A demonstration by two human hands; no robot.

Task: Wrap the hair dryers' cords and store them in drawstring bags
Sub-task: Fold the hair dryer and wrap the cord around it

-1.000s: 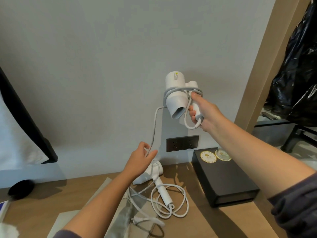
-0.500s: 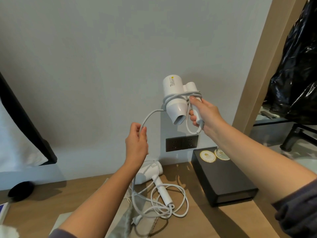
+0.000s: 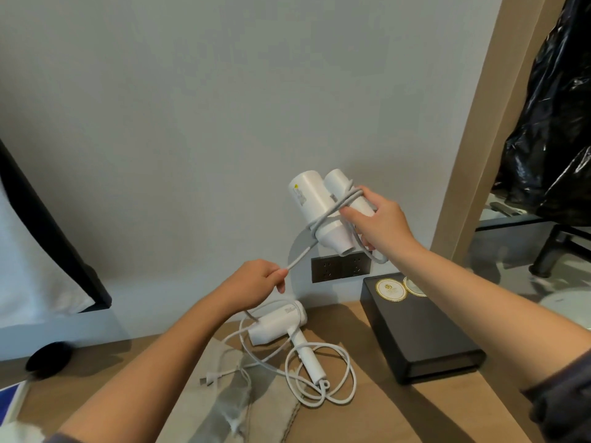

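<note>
This looks like a hotel room. A wooden desk (image 3: 377,407) stands against a plain grey wall (image 3: 224,107) with a dark double socket plate (image 3: 340,268), and at the right a black box (image 3: 419,334) carries round gold-rimmed coasters (image 3: 390,289). White bedding (image 3: 28,270) shows at the far left.

A black box (image 3: 419,334) lies on the wooden surface (image 3: 367,420) at the right, with two round gold-rimmed coasters (image 3: 390,289) on its far end. A dark double wall socket (image 3: 340,269) sits in the grey wall (image 3: 224,107) above the surface. A black plastic bag (image 3: 553,123) hangs at upper right, beyond a wooden post (image 3: 489,123).
</note>
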